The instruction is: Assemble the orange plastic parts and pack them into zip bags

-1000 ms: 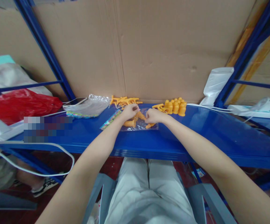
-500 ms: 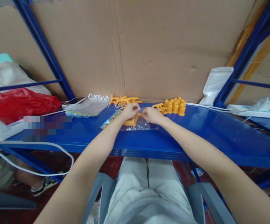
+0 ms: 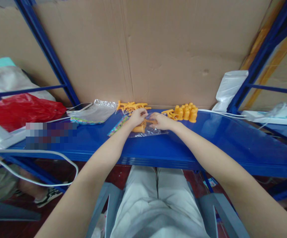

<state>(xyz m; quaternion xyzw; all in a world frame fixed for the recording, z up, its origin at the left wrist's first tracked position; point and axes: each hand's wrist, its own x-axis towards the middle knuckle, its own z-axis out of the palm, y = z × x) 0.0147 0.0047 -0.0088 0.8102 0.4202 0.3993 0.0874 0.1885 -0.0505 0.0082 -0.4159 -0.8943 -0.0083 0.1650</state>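
My left hand (image 3: 138, 117) is closed in a pinch at the far edge of a clear plastic bag (image 3: 155, 133) with a colourful printed strip (image 3: 118, 126). The bag lies flat on the blue shelf. Over its right part is my right hand (image 3: 162, 121), thumb and fingers apart beside a thin orange plastic piece (image 3: 150, 121). A wider orange cup-shaped piece (image 3: 139, 128) lies between my wrists, at the bag; whether it is fully inside is unclear. Behind my left hand is a pile of branching orange pieces (image 3: 132, 106), some with what look like metal spirals.
Several orange cup-shaped parts (image 3: 186, 112) stand right of my hands, beside loose orange pieces (image 3: 169, 114). Left are stacked clear bags (image 3: 101, 110), a phone (image 3: 82, 107) and a red plastic bag (image 3: 25, 110). A cardboard wall (image 3: 158, 59) closes the back; blue posts (image 3: 46, 49) frame it.
My right hand has shifted slightly right and its fingers have spread from the thin orange piece. The cup-shaped piece has turned a little; my left hand is nearly where it was.
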